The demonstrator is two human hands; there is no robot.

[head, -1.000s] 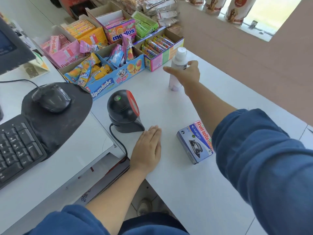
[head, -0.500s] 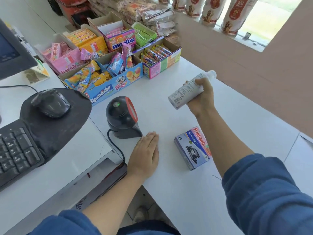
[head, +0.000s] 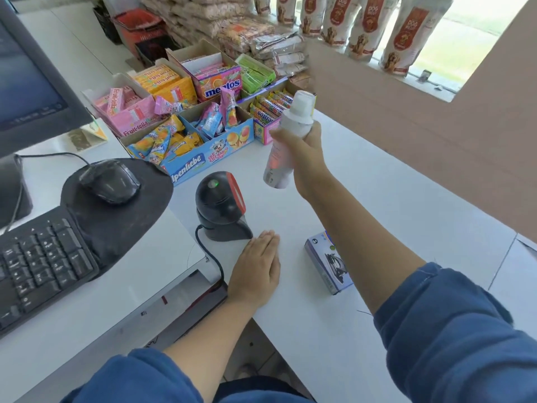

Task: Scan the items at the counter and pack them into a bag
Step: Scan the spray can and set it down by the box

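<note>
My right hand [head: 308, 154] grips a white spray bottle [head: 286, 144] with a clear cap, held nearly upright in the air just right of the black barcode scanner [head: 220, 206]. The scanner shows a green light and its red window faces the bottle. My left hand [head: 257, 269] lies flat, palm down, on the white counter [head: 392, 205] in front of the scanner's base, holding nothing. A small blue box [head: 327, 263] with a picture on it lies on the counter, partly hidden by my right forearm.
Cardboard display boxes of sweets [head: 191, 126] stand behind the scanner. A mouse [head: 109, 181] on a black pad, a keyboard [head: 37, 263] and a monitor [head: 26, 82] are on the left. Pet-food bags [head: 363, 27] line the window sill at the back.
My right hand picked the bottle off the counter, tipped it sideways, and now holds it nearly upright, closer to the scanner. My left hand has stayed flat.
</note>
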